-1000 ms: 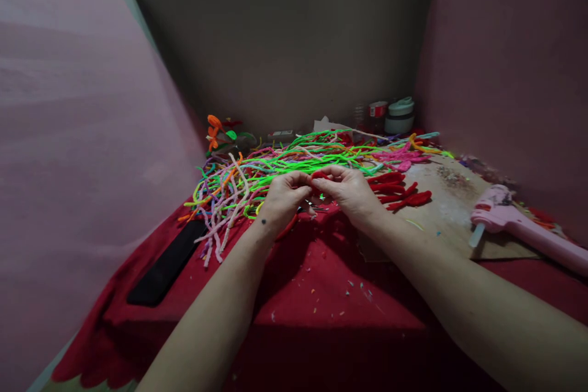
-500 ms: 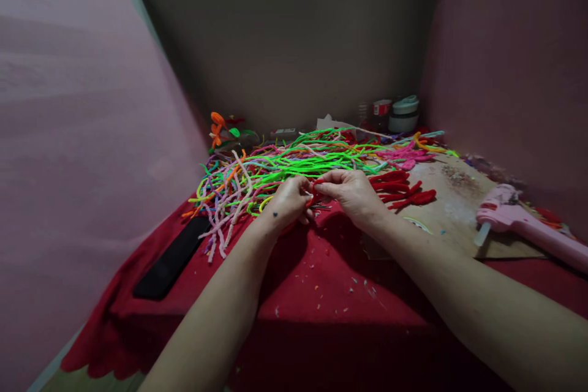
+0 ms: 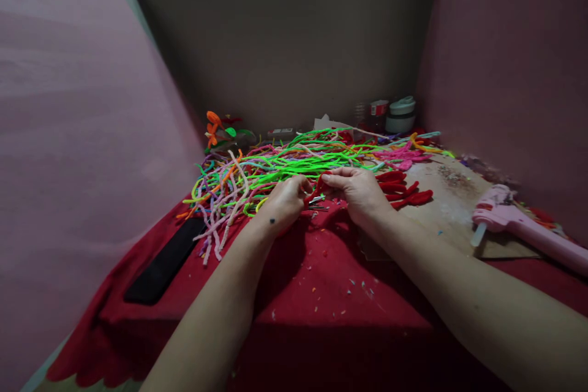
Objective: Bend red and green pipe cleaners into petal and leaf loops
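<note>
A red pipe cleaner (image 3: 316,188) is bent in a curve between my two hands, just above the table. My left hand (image 3: 290,197) is closed on its near left end. Thumb and fingers of my right hand (image 3: 356,190) pinch the other side of it. Beneath my hands lies a thin dark metal tool (image 3: 316,207), partly hidden by the left hand. Several red looped pipe cleaners (image 3: 404,190) lie just right of my right hand. Behind both hands spreads a heap of green, pink and other coloured pipe cleaners (image 3: 298,165).
On the right, a pink glue gun (image 3: 493,208) rests on a stained board (image 3: 445,208). A black flat object (image 3: 163,263) lies at the left of the red cloth (image 3: 331,294), which carries small scraps. An orange flower (image 3: 212,125) and a lidded cup (image 3: 401,115) stand behind.
My hands have drawn slightly apart, the right one moving right, and more of the red pipe cleaner shows stretched between them. The view has shifted a little.
</note>
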